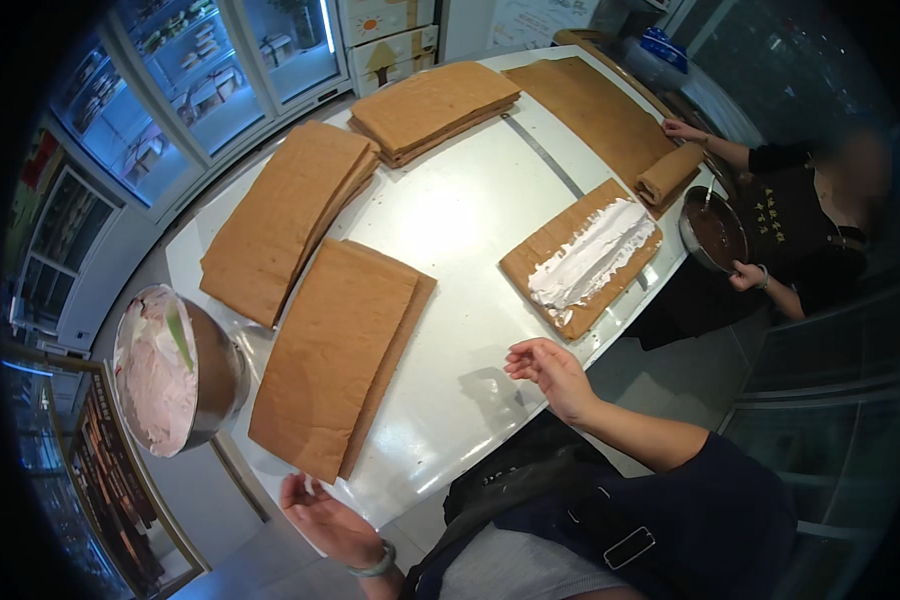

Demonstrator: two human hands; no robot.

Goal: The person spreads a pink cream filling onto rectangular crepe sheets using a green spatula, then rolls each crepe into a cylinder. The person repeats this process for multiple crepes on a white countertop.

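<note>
My left hand (pixel 327 519) is beside the near corner of a stack of brown sponge cake sheets (pixel 335 345), its fingers loosely bent and apart, holding nothing. Over the table's near edge, my right hand (pixel 553 380) hovers open and empty. Just beyond it lies a single brown cake sheet (pixel 530 262) with an uneven band of pale pink cream (pixel 595 255) spread along its middle. A large metal bowl of pink cream (pixel 160 375), with a green spatula (pixel 179 337) in it, stands at the left edge.
Two more cake stacks (pixel 288 215) (pixel 432 105) sit along the far side of the white table (pixel 440 240). At the right, another person (pixel 795 220) holds a bowl of brown cream (pixel 715 232) beside a rolled cake (pixel 670 174) and a brown sheet (pixel 595 110). Glass-door fridges (pixel 195 75) stand behind.
</note>
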